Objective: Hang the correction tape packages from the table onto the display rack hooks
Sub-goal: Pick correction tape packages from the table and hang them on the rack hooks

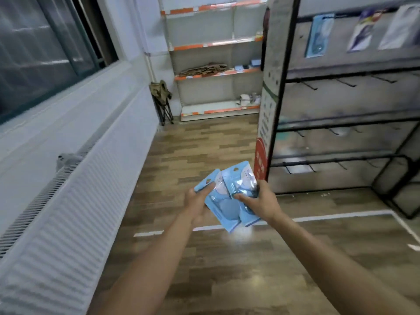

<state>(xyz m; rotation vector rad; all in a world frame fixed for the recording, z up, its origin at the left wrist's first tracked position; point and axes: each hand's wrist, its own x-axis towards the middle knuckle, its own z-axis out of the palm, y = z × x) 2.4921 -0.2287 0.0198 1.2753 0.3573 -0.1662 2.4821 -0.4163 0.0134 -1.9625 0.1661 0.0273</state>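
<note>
Packages (223, 196) of correction tape, 2 fanned and overlapping with hang-holes uppermost, sit pinched between left hand (197, 201) and right hand (259, 202), low and left of the display rack (281, 87), whose bare hooks (345, 83) lie up-right, nearer the right hand.

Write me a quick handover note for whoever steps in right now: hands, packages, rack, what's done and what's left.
Left hand holds one blue package; right hand holds a second package, overlapping the first.
Both are above the floor, left of the black display rack.
One similar blue package already hangs on the top row beside other items; the lower hooks look bare.
Left: hang both held packages. The table is out of view.
</note>
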